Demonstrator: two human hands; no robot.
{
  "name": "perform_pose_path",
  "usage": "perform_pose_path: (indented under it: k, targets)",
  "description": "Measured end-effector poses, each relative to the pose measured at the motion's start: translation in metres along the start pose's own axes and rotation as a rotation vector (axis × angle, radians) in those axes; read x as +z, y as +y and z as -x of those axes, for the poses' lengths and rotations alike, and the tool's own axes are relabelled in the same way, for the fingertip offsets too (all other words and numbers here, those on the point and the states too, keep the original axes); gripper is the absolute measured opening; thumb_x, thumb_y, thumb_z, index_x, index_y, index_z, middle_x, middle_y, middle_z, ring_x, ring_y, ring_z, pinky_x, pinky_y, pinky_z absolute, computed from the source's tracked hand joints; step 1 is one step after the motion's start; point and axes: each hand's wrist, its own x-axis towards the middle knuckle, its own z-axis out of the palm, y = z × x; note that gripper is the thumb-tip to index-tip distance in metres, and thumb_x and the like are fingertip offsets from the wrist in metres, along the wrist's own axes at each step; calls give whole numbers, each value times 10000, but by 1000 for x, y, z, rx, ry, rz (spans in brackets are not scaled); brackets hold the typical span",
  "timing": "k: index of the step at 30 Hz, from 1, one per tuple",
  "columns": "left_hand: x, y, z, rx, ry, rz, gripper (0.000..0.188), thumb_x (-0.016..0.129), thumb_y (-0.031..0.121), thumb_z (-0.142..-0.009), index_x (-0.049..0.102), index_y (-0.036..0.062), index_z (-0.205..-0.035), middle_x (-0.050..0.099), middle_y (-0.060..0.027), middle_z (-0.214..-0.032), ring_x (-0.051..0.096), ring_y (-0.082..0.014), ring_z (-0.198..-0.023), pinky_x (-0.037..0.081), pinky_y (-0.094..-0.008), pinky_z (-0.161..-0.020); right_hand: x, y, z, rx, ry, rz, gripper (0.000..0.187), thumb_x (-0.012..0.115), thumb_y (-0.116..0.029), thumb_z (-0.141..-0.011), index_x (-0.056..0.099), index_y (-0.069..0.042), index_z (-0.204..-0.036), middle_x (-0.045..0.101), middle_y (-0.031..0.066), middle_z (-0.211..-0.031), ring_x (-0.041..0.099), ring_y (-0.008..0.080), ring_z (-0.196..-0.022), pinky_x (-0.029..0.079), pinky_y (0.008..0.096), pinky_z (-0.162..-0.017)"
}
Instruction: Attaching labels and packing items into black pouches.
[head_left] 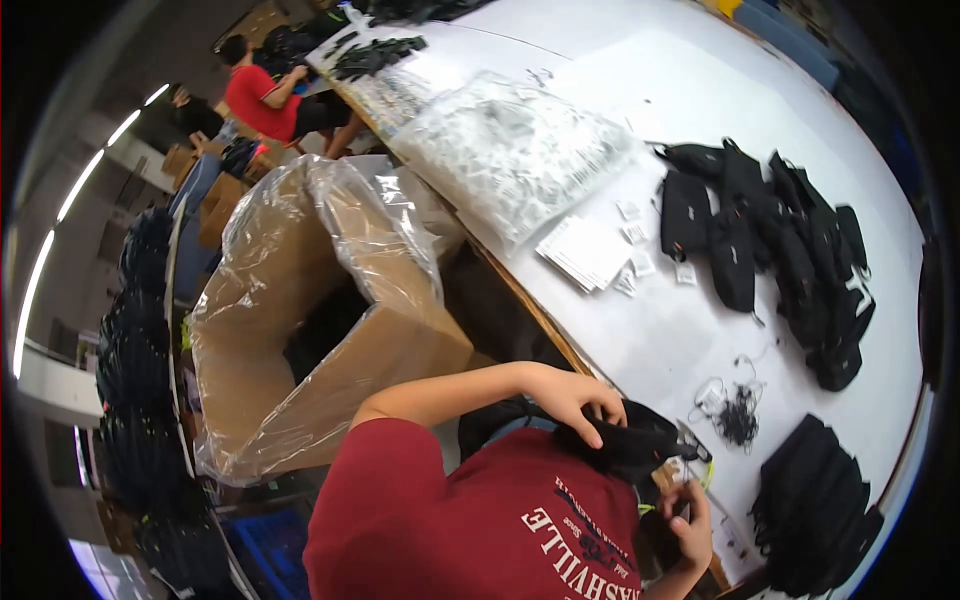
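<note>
Close against my body, my left hand (575,400) grips a black fabric pouch (635,445) from above, fingers curled over its edge. A small dark loop or clip sticks out at the pouch's right end. Just below that end is my right hand (690,525), its fingers bent together; what they pinch, if anything, is too small to make out. Further up the table lies a heap of similar black pouches (735,260). A tangle of thin black cords (738,420) rests to the right of my hands, and a stack of black pouches (812,500) sits at the right.
A big clear bag of small white pieces (515,150) lies on the white table (650,340), beside white cards (583,253). Left of the table stands an open cardboard box (245,340) lined with clear plastic. A person in red (262,100) sits at the far left.
</note>
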Motion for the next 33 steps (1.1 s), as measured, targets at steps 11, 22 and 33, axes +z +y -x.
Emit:
perform_pose_path:
  k: [11, 22, 33]
  targets:
    - [3, 8, -5, -184, -12, -176, 335, 589, 305, -904, 570, 6, -1054, 604, -90, -827, 564, -164, -778, 450, -311, -709, -41, -45, 44, 299, 114, 79, 676, 705, -46, -728, 310, -47, -1277, 429, 108, -1045, 413, 191, -943, 344, 297, -829]
    - [29, 54, -10, 54, 171, -665, 233, 647, 233, -830, 566, 18, -869, 537, -99, -863, 527, -286, -864, 446, -367, -747, -72, -20, 23, -250, 851, -207, 209, 679, -90, -817, 557, -19, -971, 620, 65, -843, 595, 146, -725, 479, 258, -641]
    - [44, 68, -21, -17, 50, -754, 170, 665, 163, -781, 555, 33, -783, 520, -109, -703, 556, -294, -700, 443, -387, -605, -53, 10, -1, -541, 726, -1182, 198, 606, -258, -898, 632, -61, -902, 542, 33, -780, 484, 149, -703, 428, 257, -636]
